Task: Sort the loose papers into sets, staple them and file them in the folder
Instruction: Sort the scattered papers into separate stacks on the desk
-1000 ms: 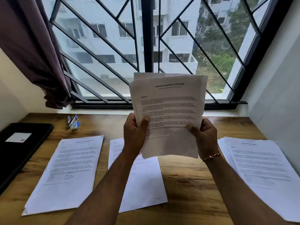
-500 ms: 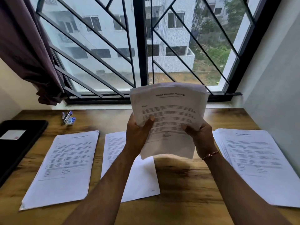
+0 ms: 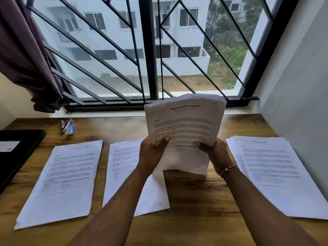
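You're pinching the transcript sheaf (image 3: 186,121) upright between left hand (image 3: 152,154) and right hand (image 3: 215,154), at its lower edges
Light and floppy, I'd say: top is bowing above your grip, one sheet is hanging out below it

A sheaf of printed sheets (image 3: 186,125), headed "Sample Education Transcript", is held nearly upright over the table (image 3: 195,210), its top edge bowed, with the left hand (image 3: 152,153) and right hand (image 3: 215,153) gripping its lower sides. Three more piles lie flat: a left pile (image 3: 65,180), a middle pile (image 3: 124,166) and a thicker, fanned right pile (image 3: 276,173). A blue-and-silver stapler (image 3: 66,126) lies far left near the window, and a black folder (image 3: 19,151) with a white label lies at the left edge.
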